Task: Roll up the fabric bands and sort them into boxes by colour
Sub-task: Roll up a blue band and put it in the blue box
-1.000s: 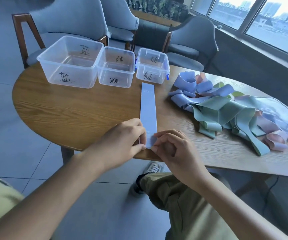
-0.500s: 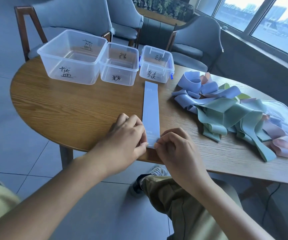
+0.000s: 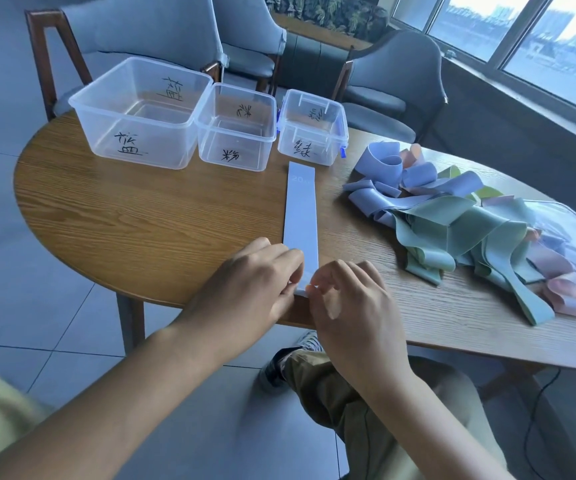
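The left hand [image 3: 255, 282] and right hand [image 3: 352, 299] are both pinching the near end of the blue band [image 3: 301, 216] with curled fingers.

"20" on blue band [image 3: 301, 209] (faint)

Single view: head cam, wide-angle, worn by a seated person, pitched forward and down over the near edge of a round wooden table [image 3: 134, 216]. Close range: both forearms enter from the bottom of frame, left hand [image 3: 252, 282] and right hand [image 3: 352, 303] sit at the table's near edge, around frame centre. Person's knee and the floor tiles fill the bottom. Table's far edge falls in the upper third, with three clear boxes [image 3: 234, 128] along it. Beyond that, chairs [image 3: 148, 29] and a window [image 3: 539, 36] at top right. Wide-lens bowing visible at the frame edges. No second view, so no overlap.
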The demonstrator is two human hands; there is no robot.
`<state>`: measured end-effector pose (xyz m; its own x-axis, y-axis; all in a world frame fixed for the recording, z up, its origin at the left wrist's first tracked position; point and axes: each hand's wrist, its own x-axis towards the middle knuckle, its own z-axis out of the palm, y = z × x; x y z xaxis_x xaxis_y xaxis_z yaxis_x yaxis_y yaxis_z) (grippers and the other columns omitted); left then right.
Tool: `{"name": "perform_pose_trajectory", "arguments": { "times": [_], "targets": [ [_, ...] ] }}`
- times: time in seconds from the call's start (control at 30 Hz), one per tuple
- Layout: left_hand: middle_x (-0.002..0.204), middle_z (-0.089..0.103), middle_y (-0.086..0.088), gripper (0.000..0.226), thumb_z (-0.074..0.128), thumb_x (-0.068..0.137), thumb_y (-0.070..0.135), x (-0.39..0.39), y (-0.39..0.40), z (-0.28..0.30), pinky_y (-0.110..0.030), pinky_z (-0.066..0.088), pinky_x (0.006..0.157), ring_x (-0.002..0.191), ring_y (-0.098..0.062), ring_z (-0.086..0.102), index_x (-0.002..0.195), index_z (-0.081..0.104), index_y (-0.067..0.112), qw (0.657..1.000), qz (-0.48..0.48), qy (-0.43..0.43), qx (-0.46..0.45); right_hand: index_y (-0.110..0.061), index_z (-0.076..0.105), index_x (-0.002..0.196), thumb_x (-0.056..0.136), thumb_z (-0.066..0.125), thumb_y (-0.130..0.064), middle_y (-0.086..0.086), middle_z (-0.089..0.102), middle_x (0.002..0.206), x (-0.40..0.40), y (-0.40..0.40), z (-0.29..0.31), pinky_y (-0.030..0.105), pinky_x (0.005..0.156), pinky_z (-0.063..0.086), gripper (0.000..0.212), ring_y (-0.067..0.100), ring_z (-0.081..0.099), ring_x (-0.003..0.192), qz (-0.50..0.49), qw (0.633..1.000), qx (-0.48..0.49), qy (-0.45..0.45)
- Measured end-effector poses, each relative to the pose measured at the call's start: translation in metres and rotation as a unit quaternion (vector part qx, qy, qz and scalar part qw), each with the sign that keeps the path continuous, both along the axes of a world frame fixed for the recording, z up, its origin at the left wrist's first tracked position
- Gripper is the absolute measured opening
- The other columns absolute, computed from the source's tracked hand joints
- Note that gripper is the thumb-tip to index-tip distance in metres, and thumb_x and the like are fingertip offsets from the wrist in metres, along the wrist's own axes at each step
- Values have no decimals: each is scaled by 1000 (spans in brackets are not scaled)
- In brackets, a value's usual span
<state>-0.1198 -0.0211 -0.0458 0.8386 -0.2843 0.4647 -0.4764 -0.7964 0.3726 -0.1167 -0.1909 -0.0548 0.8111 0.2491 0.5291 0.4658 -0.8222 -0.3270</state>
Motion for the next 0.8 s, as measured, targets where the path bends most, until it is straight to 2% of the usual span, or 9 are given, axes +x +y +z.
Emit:
{"name": "perform_pose_trajectory", "arguments": {
  "times": [0.13, 0.3, 0.4, 0.53, 0.67, 0.8],
  "targets": [
    [76, 49, 11, 19, 66, 89, 9, -5, 4, -1, -30, 44, 69, 80, -13, 42, 84, 51, 19, 999, -22, -23, 14, -20, 60, 83, 88, 70, -20, -10, 62, 78, -1, -2, -3, 39, 71, 49, 11, 19, 53, 85, -10, 1000, 19, 1],
    [85, 57, 10, 10, 70, 90, 15, -11, 9, -7, -35, 50, 76, 90, -16, 51, 86, 61, 19, 999, -27, -29, 22, -16, 60, 82, 89, 68, -14, -5, 61, 77, -5, -1, -8, 39, 69, 48, 11, 22, 53, 80, -11, 998, -25, -57],
    [85, 61, 11, 7, 73, 87, 16, -13, 9, -10, -30, 47, 81, 92, -14, 49, 85, 67, 18, 1000, -6, -27, -10, -14, 61, 83, 94, 62, -15, -3, 60, 78, -8, -4, -12, 38, 70, 48, 10, 23, 52, 79, 3, 997, -38, -69],
    [87, 61, 16, 7, 78, 84, 19, -12, 8, -15, -19, 36, 87, 96, -11, 42, 83, 71, 22, 997, 38, 6, -67, -16, 64, 88, 96, 59, -20, -5, 58, 84, -9, -9, -13, 34, 74, 47, 10, 21, 51, 85, 31, 998, -34, -32],
    [109, 60, 15, 10, 81, 81, 28, -8, 6, -14, -18, 27, 96, 109, -14, 36, 81, 71, 28, 992, 76, 45, -87, -19, 66, 90, 97, 63, -24, -8, 58, 91, -6, -9, -8, 31, 78, 45, 9, 19, 51, 94, 26, 999, 1, 25],
    [129, 54, 14, 14, 79, 82, 31, -4, 4, -11, -24, 24, 104, 124, -16, 28, 79, 66, 31, 989, 90, 81, -79, -20, 66, 90, 97, 63, -25, -12, 55, 95, -2, -10, -5, 23, 83, 38, 8, 14, 47, 97, 26, 997, 21, 65]
  ]
}}
